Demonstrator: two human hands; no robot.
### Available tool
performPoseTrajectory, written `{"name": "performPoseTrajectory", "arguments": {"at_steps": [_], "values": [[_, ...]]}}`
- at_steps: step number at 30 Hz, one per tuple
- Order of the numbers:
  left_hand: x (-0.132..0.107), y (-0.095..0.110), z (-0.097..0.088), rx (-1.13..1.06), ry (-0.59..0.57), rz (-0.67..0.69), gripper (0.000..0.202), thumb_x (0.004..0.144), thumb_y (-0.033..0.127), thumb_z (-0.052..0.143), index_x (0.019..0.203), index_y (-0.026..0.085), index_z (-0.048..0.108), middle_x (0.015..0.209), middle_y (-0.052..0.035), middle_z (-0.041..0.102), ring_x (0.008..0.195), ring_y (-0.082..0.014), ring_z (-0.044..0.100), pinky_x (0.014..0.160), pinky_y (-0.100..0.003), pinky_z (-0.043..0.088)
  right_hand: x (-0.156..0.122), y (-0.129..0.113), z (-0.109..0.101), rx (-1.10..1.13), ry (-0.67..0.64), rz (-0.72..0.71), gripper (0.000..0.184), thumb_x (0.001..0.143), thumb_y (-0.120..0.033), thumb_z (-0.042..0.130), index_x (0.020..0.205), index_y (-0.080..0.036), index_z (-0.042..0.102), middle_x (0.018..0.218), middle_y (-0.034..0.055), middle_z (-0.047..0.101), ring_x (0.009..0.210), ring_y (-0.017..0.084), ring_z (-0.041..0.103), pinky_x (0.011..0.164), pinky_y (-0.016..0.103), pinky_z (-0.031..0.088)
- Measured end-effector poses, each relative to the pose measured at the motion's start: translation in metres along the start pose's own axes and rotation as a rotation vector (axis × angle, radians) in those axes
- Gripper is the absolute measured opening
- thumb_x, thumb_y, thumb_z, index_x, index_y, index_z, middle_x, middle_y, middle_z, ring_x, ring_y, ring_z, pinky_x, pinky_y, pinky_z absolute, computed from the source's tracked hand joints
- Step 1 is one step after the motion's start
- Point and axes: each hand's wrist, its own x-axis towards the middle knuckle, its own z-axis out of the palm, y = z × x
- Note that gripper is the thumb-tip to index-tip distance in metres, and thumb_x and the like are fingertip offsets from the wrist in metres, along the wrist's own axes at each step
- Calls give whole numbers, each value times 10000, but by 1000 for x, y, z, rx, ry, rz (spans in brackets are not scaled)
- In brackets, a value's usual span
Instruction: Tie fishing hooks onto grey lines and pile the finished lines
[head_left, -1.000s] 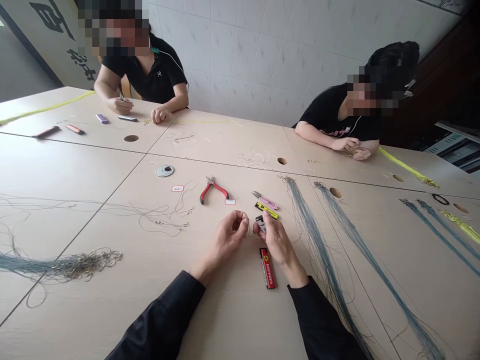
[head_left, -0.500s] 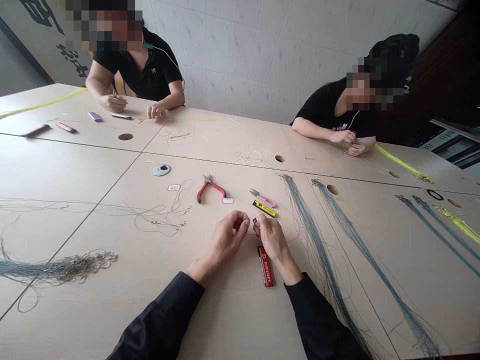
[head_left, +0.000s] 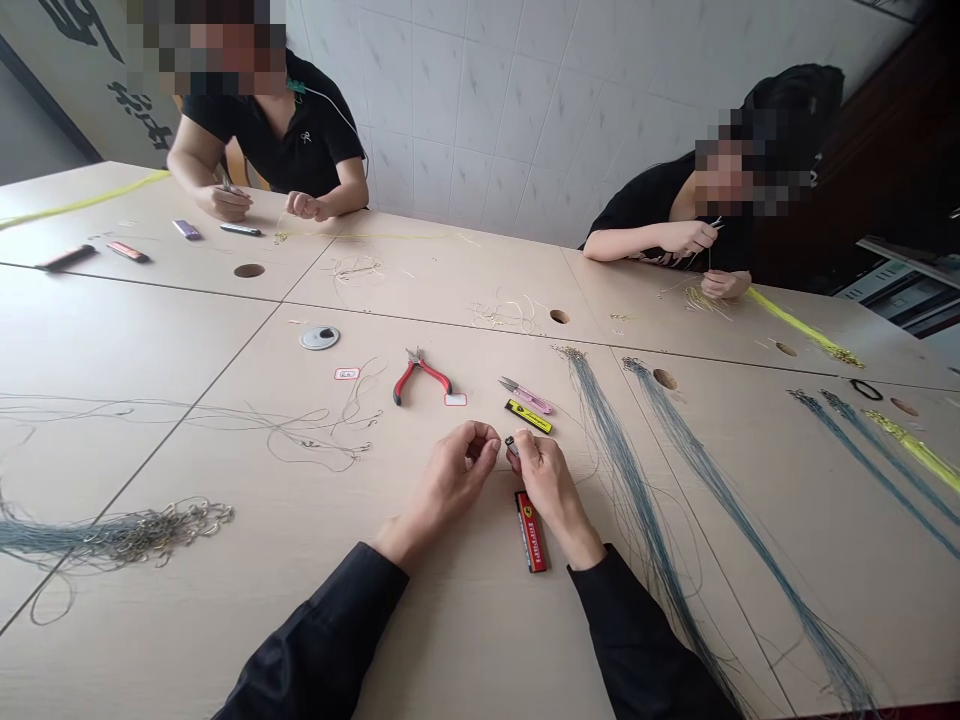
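My left hand [head_left: 461, 465] is closed in a pinch, fingertips and thumb pressed together; whatever they hold is too fine to see. Just right of it, my right hand [head_left: 546, 475] is wrapped round a lighter [head_left: 511, 444], whose metal top pokes out by the thumb while the body is hidden. A red Ferrari lighter [head_left: 531, 532] lies on the table below my right hand. Beyond the hands lie a yellow lighter [head_left: 529, 416], pink-handled thread snips [head_left: 526, 394] and red-handled pliers [head_left: 421, 378], spread open.
Bundles of blue-grey line run down the right [head_left: 626, 480], and another with metal hooks [head_left: 165, 525] lies at left. Loose lines [head_left: 322, 430] curl on the left. Two co-workers [head_left: 289, 150] sit across the table, which has round holes [head_left: 664, 380].
My hands have hardly moved. The co-worker at right has raised one hand with a tool, apart from the other; the co-worker at left has shifted a hand slightly left.
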Motion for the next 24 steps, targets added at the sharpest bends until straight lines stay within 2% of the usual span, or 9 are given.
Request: {"name": "performPoseTrajectory", "arguments": {"at_steps": [4,7,17,21,24], "values": [[0,0,0,-37,16,-22,222,962,359,512,880,169,591,779,-7,597,669,-116,487,637,-242,400,-1,0,-2,128,4,-30,568,981,-588,290,563,-218,390,539,-14,435,540,136,405,572,287,322],[0,-1,0,-73,48,-40,225,953,366,534,879,166,606,785,-9,605,668,-115,496,659,-249,415,-1,-2,-2,111,2,-26,590,987,-605,274,555,-215,368,531,-18,400,533,133,380,571,290,307],[-1,-2,0,-63,22,-19,225,959,365,540,878,166,608,795,-9,617,679,-114,515,668,-247,425,-2,-1,1,19,-17,-31,555,969,-554,319,530,-215,312,489,-33,324,511,122,331,555,296,262],[0,-2,0,-58,10,-17,223,961,360,540,877,166,611,781,0,613,675,-109,519,672,-242,427,-1,1,1,2,-25,-22,533,954,-523,335,516,-219,334,477,-28,360,495,125,342,557,299,271],[0,-3,0,-68,27,-29,224,957,366,546,882,165,610,779,1,609,663,-107,506,661,-242,423,0,2,-1,125,37,8,525,941,-561,349,544,-219,392,520,-12,428,527,137,395,562,292,306]]}}
